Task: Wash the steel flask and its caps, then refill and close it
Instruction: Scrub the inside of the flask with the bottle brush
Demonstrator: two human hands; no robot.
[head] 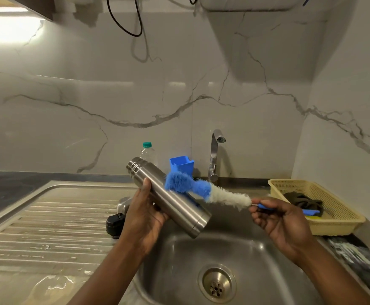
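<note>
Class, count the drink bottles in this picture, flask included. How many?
2. The steel flask is held in the left hand above the sink; a clear plastic bottle stands behind it, partly hidden.

Silver flask [175,203], blue-and-white brush [210,192], black cap [114,223], yellow mesh basket [333,227], dark, perhaps olive, cloth [302,202].

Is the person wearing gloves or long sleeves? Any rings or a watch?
No gloves: the left hand and right hand are both bare. No rings, watch or bangles show. The arms are bare too, with no sleeves anywhere in view right down to the bottom of the picture.
</note>
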